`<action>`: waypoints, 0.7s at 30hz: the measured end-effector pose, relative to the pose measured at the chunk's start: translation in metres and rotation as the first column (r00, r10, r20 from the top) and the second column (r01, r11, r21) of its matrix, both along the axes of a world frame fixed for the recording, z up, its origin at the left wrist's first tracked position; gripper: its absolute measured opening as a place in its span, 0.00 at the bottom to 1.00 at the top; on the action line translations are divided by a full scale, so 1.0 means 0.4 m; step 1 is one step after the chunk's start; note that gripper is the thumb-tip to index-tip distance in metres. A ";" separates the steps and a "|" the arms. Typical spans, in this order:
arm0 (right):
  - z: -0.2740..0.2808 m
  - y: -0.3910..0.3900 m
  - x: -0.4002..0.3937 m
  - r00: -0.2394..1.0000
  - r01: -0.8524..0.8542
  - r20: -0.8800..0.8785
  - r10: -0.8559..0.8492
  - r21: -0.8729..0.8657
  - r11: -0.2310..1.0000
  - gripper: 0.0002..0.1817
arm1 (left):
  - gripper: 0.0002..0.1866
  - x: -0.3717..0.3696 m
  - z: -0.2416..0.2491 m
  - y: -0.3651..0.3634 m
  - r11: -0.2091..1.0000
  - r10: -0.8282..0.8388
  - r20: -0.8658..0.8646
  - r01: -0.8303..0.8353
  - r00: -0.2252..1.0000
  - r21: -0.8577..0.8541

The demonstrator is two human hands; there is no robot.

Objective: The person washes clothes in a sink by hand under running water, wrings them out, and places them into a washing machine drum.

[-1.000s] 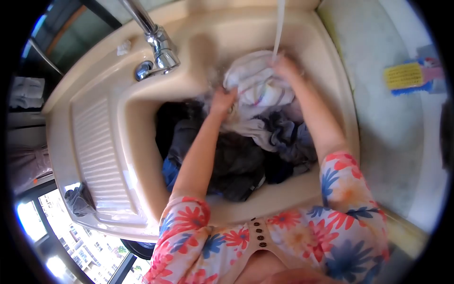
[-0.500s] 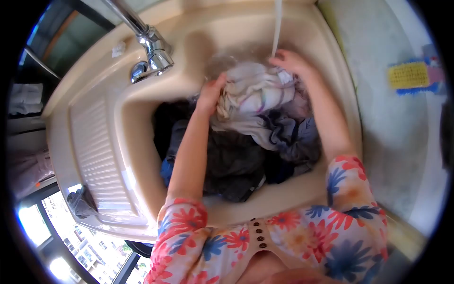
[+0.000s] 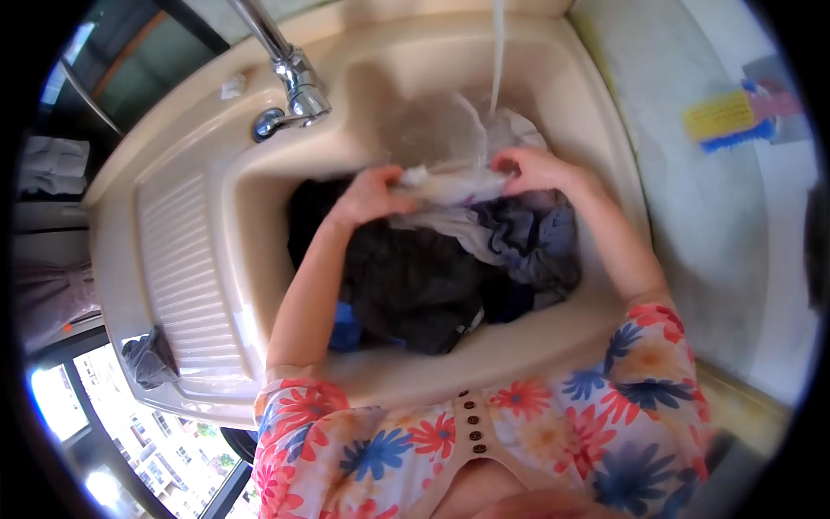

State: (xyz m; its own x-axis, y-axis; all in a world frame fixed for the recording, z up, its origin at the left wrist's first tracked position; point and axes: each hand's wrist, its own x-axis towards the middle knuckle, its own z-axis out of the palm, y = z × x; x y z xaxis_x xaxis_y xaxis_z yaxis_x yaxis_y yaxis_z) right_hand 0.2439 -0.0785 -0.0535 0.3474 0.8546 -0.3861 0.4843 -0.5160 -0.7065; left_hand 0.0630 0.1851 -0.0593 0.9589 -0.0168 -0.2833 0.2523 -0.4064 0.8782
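A wet white garment (image 3: 462, 186) is stretched between both hands in the sink. My left hand (image 3: 373, 195) has its fingers closed on the left end of the cloth. At the other end, my right hand (image 3: 533, 169) grips the fabric, close to the running water (image 3: 498, 65). Motion blurs the cloth between them. Nearer to me lie a grey garment (image 3: 545, 238) with dark trim and a heap of dark clothes (image 3: 415, 281). A bit of blue fabric (image 3: 344, 329) shows at the heap's lower left.
The beige sink (image 3: 596, 104) has a chrome tap (image 3: 300, 86) at its back left and a ribbed washboard (image 3: 181, 259) on the left. A dark grey cloth (image 3: 150, 359) hangs at the sink's left edge. A yellow-and-blue brush (image 3: 726, 121) is on the right ledge.
My hands have drawn the bunched white garment toward me and pulled it into a narrow stretched band. The view has shifted slightly. Water still runs.
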 end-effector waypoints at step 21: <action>0.307 -0.063 -0.062 0.893 0.263 0.322 -0.313 0.190 0.946 0.17 | 0.15 -0.059 0.390 -0.023 0.948 -0.029 0.089 -0.001 0.996 0.317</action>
